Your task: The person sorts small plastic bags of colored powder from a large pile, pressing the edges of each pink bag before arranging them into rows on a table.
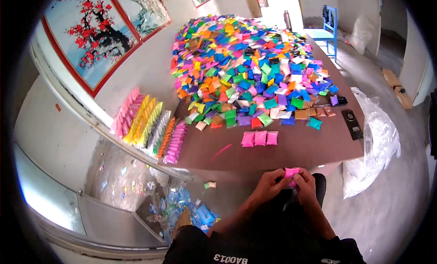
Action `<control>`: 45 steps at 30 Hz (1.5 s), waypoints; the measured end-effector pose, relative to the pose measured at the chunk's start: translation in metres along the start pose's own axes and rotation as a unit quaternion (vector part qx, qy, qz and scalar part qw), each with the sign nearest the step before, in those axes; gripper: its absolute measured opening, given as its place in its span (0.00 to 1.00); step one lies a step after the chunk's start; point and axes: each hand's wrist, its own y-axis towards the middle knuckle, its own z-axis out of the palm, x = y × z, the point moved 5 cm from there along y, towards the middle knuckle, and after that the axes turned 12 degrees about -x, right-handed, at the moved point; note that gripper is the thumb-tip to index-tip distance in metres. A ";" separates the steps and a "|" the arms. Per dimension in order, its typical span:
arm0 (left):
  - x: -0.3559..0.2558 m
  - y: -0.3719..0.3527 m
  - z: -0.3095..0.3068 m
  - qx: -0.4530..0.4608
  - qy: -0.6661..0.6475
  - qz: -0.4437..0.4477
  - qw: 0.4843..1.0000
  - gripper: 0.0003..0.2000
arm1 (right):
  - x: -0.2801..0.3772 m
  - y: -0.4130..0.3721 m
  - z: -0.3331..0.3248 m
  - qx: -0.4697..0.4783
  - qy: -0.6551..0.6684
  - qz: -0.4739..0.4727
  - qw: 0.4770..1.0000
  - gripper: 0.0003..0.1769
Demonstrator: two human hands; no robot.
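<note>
Between the fingers of both my hands is a small pink packet [292, 171], held just off the table's near edge. My left hand [271, 184] pinches its left side, and my right hand [305, 184] grips the right side. Part of the packet is hidden behind my thumbs. Beyond my hands, three pink packets [260, 138] lie side by side in a short row on the brown table [214, 148]. A big heap of small packets in many colours [246, 73] covers the far part of the tabletop.
Packed strips of pink, yellow, silver and orange packets [148, 123] line the table's left edge. A black phone-like device [352, 124] lies at the right edge. Clear plastic sheeting [371, 145] hangs at right, a blue chair [328, 34] stands behind, and wrappers [184, 209] litter the lower left floor.
</note>
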 end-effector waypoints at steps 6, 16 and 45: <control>-0.012 -0.003 0.012 -0.021 -0.034 -0.032 0.999 0.13 | -0.002 0.016 -0.008 0.018 0.032 0.014 0.999 0.09; 0.006 -0.015 -0.022 -0.084 -0.007 -0.066 0.994 0.10 | -0.020 0.014 0.029 0.003 0.003 0.073 0.997 0.11; 0.038 -0.039 -0.069 -0.146 -0.202 -0.140 0.958 0.08 | -0.047 -0.012 0.060 0.107 -0.207 -0.016 0.972 0.14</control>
